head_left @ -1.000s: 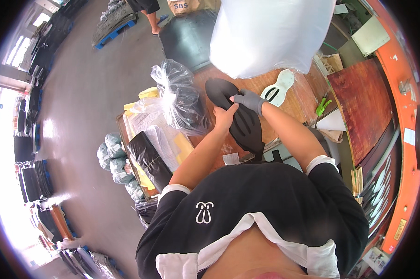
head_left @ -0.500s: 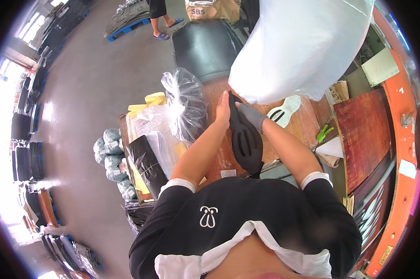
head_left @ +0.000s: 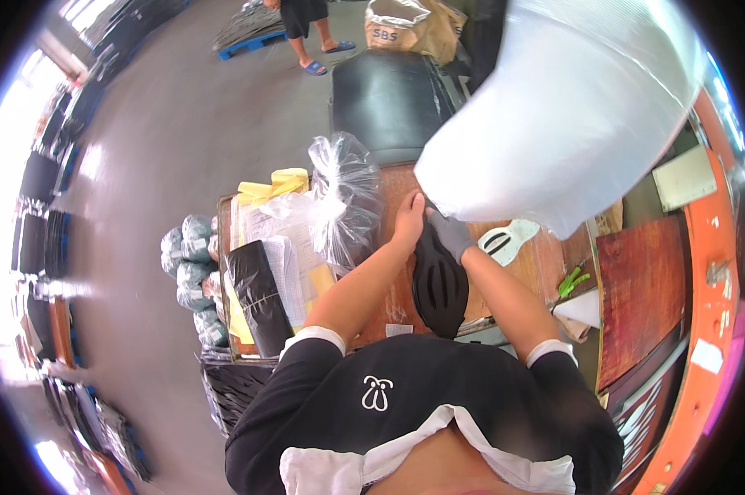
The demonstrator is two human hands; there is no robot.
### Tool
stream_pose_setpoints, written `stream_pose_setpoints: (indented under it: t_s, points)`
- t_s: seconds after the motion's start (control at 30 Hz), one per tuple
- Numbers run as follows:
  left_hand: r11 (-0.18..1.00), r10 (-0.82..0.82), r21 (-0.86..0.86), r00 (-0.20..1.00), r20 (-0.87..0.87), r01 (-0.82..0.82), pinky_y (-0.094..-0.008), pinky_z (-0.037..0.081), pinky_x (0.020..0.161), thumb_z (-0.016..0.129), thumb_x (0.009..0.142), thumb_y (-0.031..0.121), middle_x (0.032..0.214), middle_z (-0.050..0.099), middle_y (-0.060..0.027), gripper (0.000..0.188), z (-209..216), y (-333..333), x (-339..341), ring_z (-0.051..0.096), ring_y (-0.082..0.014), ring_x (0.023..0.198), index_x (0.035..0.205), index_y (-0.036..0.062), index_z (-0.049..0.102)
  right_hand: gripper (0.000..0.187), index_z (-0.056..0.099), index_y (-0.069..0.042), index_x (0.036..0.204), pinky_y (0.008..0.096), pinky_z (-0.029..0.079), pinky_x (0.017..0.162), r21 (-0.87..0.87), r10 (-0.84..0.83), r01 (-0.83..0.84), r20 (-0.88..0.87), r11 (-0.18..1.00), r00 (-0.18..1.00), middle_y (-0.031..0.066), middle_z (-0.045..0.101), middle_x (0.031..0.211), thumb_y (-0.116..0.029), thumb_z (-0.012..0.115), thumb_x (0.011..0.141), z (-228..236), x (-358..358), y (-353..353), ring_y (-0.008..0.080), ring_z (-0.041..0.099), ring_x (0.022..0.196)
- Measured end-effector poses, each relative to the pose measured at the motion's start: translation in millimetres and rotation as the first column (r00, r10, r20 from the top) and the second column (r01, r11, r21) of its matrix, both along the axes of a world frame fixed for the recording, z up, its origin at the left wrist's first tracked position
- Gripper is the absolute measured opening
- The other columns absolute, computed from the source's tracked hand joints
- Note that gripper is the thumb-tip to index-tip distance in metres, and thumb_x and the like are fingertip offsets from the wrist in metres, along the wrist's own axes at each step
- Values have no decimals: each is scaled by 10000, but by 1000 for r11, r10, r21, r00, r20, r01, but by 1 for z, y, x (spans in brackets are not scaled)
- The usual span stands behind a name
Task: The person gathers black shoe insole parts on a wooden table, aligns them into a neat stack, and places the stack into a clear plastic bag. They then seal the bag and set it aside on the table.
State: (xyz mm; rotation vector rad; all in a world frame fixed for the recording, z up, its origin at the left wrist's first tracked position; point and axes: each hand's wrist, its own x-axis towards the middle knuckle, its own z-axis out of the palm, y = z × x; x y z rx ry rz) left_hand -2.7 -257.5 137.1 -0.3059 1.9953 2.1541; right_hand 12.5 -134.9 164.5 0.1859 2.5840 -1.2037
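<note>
A black shoe-sole-shaped piece (head_left: 440,289) with long slots lies lengthwise before me at the table's near edge. It may be a stack of several; I cannot tell. My bare left hand (head_left: 409,221) closes on the left side of its far end, fingers together. My right hand (head_left: 451,235), in a grey glove, grips the opposite side, and the two hands' fingertips nearly meet. To the right rests a white sole-shaped piece (head_left: 511,242) with a dark slot, partly covered by a big translucent plastic bag (head_left: 546,124).
Left on the wooden table (head_left: 399,186) are a tied clear bag (head_left: 343,206), yellow pieces (head_left: 277,186), papers and a black plastic-wrapped bundle (head_left: 261,297). Green-handled snips (head_left: 572,283) lie right. Beyond stand a black padded surface (head_left: 393,103) and a brown sack (head_left: 413,29); another person's legs (head_left: 310,41) show farther off.
The whole view has shifted, so the table sits lower in the picture. Both hands remain at the sole's far end, and the slotted face now shows straighter on.
</note>
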Motion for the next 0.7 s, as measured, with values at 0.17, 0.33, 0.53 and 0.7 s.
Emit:
stream_pose_setpoints:
  t_s: [0.17, 0.33, 0.53, 0.7]
  points:
    - [991, 124, -15, 948, -292, -134, -347, 397, 972, 469, 949, 252, 1176, 587, -214, 396, -32, 11, -7, 541, -317, 1126, 1204, -43, 540, 738, 529, 11, 1266, 378, 346, 1022, -16, -34, 32, -100, 999, 994, 275, 509, 1282, -603, 429, 870, 10, 7, -1, 355, 450, 1248]
    - [966, 259, 54, 934, -246, -254, -371, 415, 930, 465, 944, 249, 1114, 599, -200, 338, -20, 13, 1, 561, -329, 1063, 1114, -26, 564, 639, 505, 21, 1289, 317, 375, 976, -106, -88, 97, 89, 990, 992, 193, 545, 1241, -477, 521, 889, 10, -1, 7, 271, 511, 1137]
    - [980, 194, -6, 951, -240, -201, -362, 420, 926, 503, 929, 229, 1076, 600, -186, 305, 5, 7, 15, 568, -297, 1047, 1120, -4, 550, 417, 505, -39, 1264, 305, 443, 870, -421, -94, 38, -114, 906, 989, 106, 589, 1144, -234, 571, 902, 5, 7, -1, 189, 561, 1004]
    - [977, 200, -46, 966, -163, -210, -355, 408, 949, 510, 927, 248, 1150, 574, -187, 362, 1, 6, 12, 548, -290, 1090, 1191, 1, 514, 351, 563, 10, 1180, 251, 428, 839, -372, -115, 28, -215, 928, 970, 58, 599, 1045, -189, 591, 892, 5, 9, 0, 128, 535, 963]
